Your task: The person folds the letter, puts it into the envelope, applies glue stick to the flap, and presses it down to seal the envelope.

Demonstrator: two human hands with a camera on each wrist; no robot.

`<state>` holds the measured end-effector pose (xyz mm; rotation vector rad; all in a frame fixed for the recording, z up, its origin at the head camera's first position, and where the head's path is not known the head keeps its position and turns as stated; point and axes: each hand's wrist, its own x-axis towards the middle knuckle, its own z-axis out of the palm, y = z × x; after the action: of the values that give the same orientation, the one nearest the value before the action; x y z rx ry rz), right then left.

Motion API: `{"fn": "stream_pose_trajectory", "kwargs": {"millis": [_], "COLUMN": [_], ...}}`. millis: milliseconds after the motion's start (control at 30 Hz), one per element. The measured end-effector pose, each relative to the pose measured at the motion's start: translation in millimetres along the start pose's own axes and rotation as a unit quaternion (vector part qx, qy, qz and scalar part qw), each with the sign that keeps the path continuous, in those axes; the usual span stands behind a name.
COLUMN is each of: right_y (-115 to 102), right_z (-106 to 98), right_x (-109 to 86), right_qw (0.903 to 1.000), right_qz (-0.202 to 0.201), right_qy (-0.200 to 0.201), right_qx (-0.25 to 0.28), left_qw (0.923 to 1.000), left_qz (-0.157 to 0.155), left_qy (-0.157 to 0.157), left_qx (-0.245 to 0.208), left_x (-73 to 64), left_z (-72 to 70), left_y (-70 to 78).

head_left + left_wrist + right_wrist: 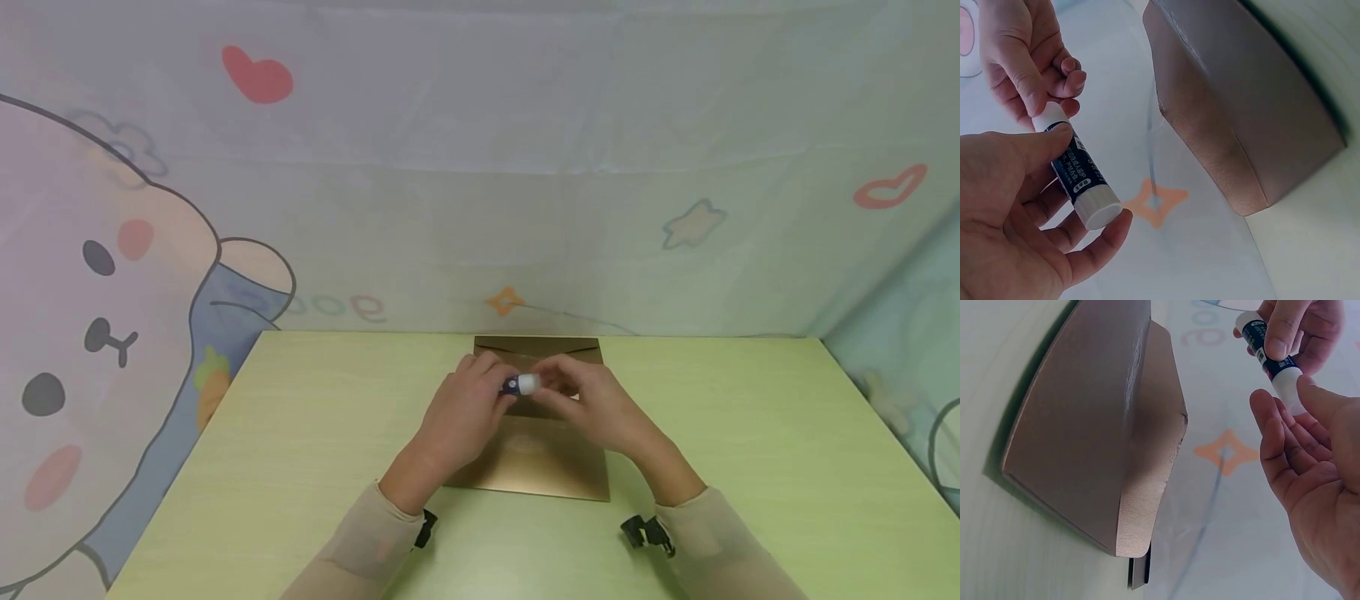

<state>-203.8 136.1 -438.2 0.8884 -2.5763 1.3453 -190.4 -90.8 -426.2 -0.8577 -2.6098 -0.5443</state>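
Observation:
My left hand (467, 406) grips a glue stick (1077, 164) round its navy label, thumb on top and fingers beneath, above the envelope. The glue stick has a white base at one end and a white cap (1287, 386) at the other. My right hand (1319, 447) pinches that cap between thumb and fingers. Below both hands a brown envelope (551, 467) lies on the table, its flap (536, 343) raised at the far side. The hands cover part of the envelope in the head view.
The pale wooden table (720, 417) reaches back to a white printed cloth (480, 167) with hearts, stars and a cartoon bear. A dark cable (936, 450) hangs at the right edge. Black camera mounts (647, 533) sit at both wrists.

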Motion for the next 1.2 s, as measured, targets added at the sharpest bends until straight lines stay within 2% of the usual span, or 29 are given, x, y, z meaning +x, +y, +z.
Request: {"fn": "stream_pose_trajectory", "kwargs": {"millis": [233,367,567,767,833,933,1000,1067,1133,1200], "right_y": [2.4,2.8,1.7,3.7,3.7,2.7,1.3,0.1,-1.0,-1.8], "right_z": [0.6,1.5,1.7,0.6,0.1,-0.4,-0.6,-0.6,-0.2,0.8], "right_x": [0.6,1.2,1.1,-0.3,-0.6,-0.6,0.0,0.5,0.8,1.1], "right_qw": [0.9998,0.9998,1.0,1.0,1.0,0.9997,0.9992,0.9989,0.9987,0.9987], "right_qz": [0.016,0.009,-0.007,-0.002,0.006,0.019,0.026,0.028,0.028,0.026], "right_qy": [-0.014,-0.01,-0.001,-0.003,-0.004,0.001,0.01,0.021,0.029,0.034], "right_qx": [0.003,0.011,-0.002,-0.009,-0.002,0.017,0.027,0.03,0.03,0.029], "left_qw": [0.9999,0.9999,0.9999,0.9998,0.9998,0.9984,0.9942,0.985,0.9704,0.9506], "left_qz": [0.003,0.003,0.007,0.022,0.016,-0.017,-0.05,-0.083,-0.114,-0.144], "left_qy": [-0.007,-0.008,-0.008,0.005,0.004,-0.003,-0.002,0.006,0.019,0.029], "left_qx": [0.009,0.014,0.006,0.0,-0.013,-0.054,-0.096,-0.151,-0.212,-0.273], "left_x": [0.0,0.2,0.6,0.6,0.7,1.5,1.9,2.4,2.7,2.5], "left_z": [-0.7,-1.0,0.8,3.4,4.1,5.5,5.6,5.4,3.9,2.0], "left_y": [1.0,0.4,-0.4,-0.5,-0.5,-0.5,0.0,0.0,0.1,-0.6]}}
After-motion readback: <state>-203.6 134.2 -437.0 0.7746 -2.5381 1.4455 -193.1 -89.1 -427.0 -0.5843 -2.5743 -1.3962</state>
